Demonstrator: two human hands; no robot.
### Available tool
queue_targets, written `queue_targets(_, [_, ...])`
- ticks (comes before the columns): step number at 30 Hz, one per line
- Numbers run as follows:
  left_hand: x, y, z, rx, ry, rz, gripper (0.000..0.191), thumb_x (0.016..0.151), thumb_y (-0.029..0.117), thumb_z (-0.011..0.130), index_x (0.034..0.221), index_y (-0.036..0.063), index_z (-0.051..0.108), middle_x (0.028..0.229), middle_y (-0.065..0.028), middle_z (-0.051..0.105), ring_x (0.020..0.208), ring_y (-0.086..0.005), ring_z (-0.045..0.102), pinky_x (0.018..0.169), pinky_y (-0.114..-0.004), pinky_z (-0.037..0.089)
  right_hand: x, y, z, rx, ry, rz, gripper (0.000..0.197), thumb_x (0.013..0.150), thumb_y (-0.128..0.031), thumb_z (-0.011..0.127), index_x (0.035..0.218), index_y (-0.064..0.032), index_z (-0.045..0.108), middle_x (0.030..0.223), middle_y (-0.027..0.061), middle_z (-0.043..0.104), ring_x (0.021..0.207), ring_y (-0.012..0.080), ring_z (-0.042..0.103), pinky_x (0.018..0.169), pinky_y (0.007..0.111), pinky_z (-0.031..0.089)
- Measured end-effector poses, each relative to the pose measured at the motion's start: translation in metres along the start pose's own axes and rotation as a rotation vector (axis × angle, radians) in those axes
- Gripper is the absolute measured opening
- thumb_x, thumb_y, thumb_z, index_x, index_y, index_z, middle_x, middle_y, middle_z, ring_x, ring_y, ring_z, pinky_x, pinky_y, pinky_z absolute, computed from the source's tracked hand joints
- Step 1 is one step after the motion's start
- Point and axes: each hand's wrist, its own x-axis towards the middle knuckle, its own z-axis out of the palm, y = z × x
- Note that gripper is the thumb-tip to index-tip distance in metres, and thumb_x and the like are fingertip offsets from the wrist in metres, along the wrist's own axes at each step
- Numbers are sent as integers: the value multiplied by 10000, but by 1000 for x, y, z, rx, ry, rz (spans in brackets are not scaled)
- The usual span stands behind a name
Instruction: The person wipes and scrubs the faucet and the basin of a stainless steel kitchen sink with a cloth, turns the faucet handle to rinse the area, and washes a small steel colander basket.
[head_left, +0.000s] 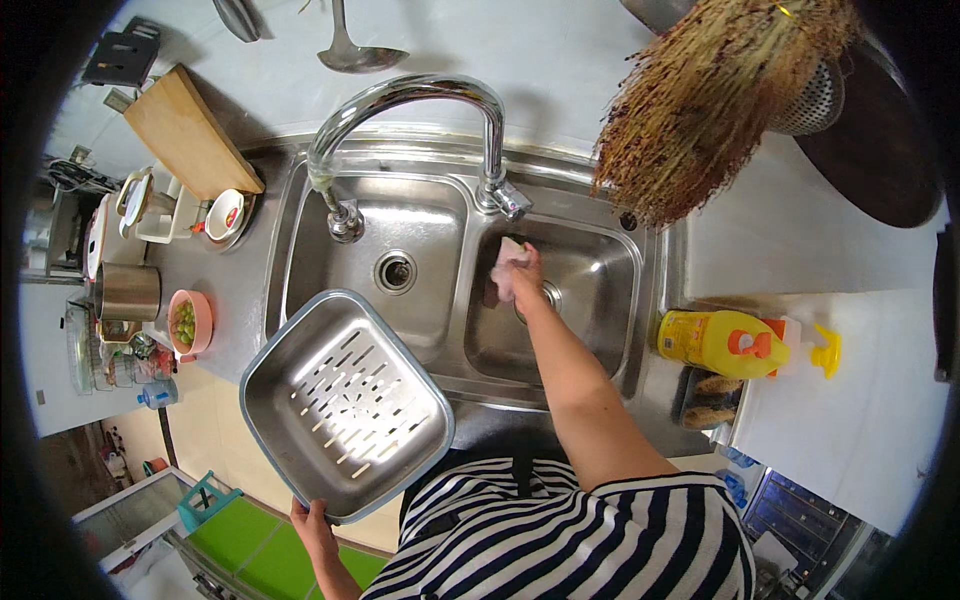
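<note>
My left hand (313, 525) grips the near rim of a square metal drain basket (281, 409) with a slotted bottom and a grey-blue edge. It is held tilted in front of the left sink basin (420, 202), covering that basin's near left corner. My right hand (527, 281) is inside the right sink basin (577, 345), holding a pale pink cloth (508, 262) near the basin's left wall. The cloth is slightly blurred, and the hand partly hides the drain below it. A chrome faucet (405, 86) arches over the left basin.
A pink bowl of green fruit (191, 322), a steel pot (129, 292) and a wooden cutting board (191, 135) stand on the left. Yellow detergent bottles (705, 341) and brushes (709, 416) lie at the right. A straw broom (690, 112) hangs at upper right.
</note>
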Motion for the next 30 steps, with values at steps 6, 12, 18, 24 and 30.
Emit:
queue_targets(6, [-8,-5,-9,3,68,-12,277,749,-35,514,1022,-49,555,886,-59,604,756,-129,547,718,-252,445,-71,-13,26,-739,-494,3,595,789,-29,475,1379,-85,411,1302,182,528,1222,316,491,995,376,396])
queue_targets(12, [3,-13,-19,39,19,-21,308,739,-34,511,1045,-53,540,885,-64,598,755,-131,541,716,-248,439,-100,60,-53,-1202,-585,-1074,292,923,-189,494,1195,-93,541,1209,103,565,1099,282,556,900,435,463])
queue_targets(18, [-5,-17,-29,97,63,-25,277,749,-32,502,1023,-43,543,842,-40,575,695,-114,502,657,-242,419,-63,34,-36,-1106,-620,-594,492,956,-276,441,1423,-135,375,1495,29,328,1363,294,289,1092,408,307])
queue_targets(24, [0,-11,-19,60,28,-20,268,770,-42,494,1033,-43,541,850,-37,570,704,-111,498,650,-246,415,1,14,-108,-1401,-246,-429,489,904,-178,430,1390,-230,440,1534,124,225,1398,325,226,1109,506,199])
queue_targets(30, [-9,-16,-11,-4,37,-10,318,784,-45,487,1099,-56,531,931,-67,598,796,-140,551,733,-253,451,-64,4,-123,-1668,-351,-69,507,972,-328,370,1441,-138,343,1543,176,129,1415,366,120,1137,472,160])
